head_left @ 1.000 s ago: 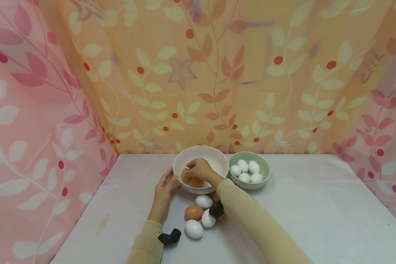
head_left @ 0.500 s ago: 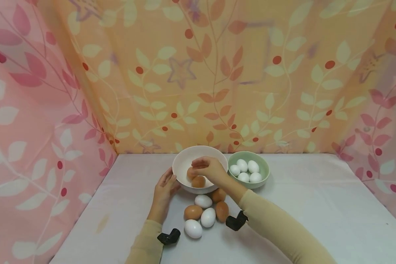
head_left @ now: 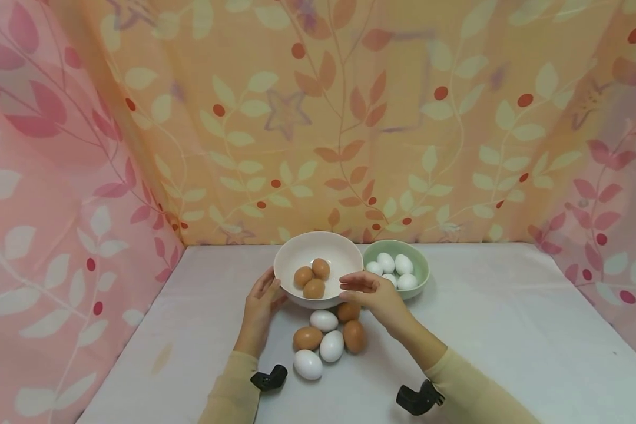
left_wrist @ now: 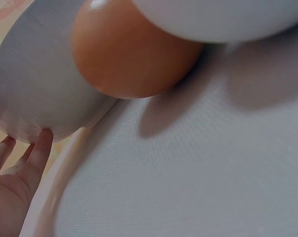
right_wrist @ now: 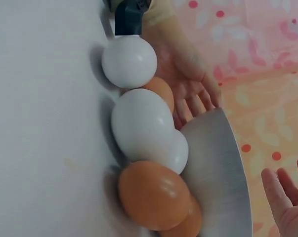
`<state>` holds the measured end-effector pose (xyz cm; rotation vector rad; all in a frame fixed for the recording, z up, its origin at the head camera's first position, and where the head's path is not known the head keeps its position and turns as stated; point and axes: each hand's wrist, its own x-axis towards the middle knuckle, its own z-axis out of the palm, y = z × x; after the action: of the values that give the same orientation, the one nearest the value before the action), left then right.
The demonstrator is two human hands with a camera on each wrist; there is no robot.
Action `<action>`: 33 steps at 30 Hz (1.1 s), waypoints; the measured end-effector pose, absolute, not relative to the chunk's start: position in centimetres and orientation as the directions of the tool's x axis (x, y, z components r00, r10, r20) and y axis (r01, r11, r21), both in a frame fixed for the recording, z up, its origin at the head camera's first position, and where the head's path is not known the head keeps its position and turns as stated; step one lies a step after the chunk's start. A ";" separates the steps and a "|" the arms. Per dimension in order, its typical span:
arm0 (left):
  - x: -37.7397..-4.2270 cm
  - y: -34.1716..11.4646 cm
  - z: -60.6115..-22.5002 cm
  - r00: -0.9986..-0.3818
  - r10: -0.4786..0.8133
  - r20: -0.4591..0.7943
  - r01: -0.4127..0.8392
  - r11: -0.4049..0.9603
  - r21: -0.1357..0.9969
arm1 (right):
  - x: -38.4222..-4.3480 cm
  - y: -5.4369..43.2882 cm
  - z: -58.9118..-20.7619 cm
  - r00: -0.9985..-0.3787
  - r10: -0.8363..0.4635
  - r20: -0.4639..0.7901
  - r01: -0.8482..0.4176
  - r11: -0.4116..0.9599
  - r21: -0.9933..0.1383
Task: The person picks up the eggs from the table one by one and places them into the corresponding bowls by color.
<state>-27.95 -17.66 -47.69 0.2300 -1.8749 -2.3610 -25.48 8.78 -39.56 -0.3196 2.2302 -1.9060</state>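
My left hand rests its fingers against the left outer side of a white bowl. Those fingers look fairly straight on the bowl's wall in the left wrist view. Three brown eggs lie together inside the bowl. At its right front rim hovers my right hand, fingers extended and holding nothing. On the table before the bowl is a loose group of white eggs and brown eggs; one brown egg sits close under the bowl's front.
Right beside the white bowl stands a smaller green bowl with several white eggs in it. A white cloth covers the table. Patterned curtains hang behind and at both sides. Each wrist carries a black camera mount.
My right hand has let go of a brown egg inside the white bowl and drawn back to the right, over the rim. The left hand stays against the bowl.
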 end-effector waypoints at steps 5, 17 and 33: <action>-28.0 -17.7 -47.7 -0.982 -0.183 -0.041 0.001 -0.223 0.975 | -24.0 10.2 -40.4 -0.973 -0.230 -0.019 -0.011 0.128 -0.992; -27.8 -17.6 -47.6 -0.979 -0.199 -0.043 0.008 -0.246 0.969 | -21.9 11.5 -42.1 -0.986 -0.159 -0.043 0.026 0.106 -0.994; -27.8 -17.6 -47.7 -0.980 -0.199 -0.032 0.015 -0.230 0.973 | -21.1 11.2 -43.9 -0.996 -0.056 -0.070 0.061 0.141 -0.988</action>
<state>-27.77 -17.59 -47.73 0.2240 -1.8574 -2.3507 -21.15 11.18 -43.93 0.0054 2.3039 -2.0022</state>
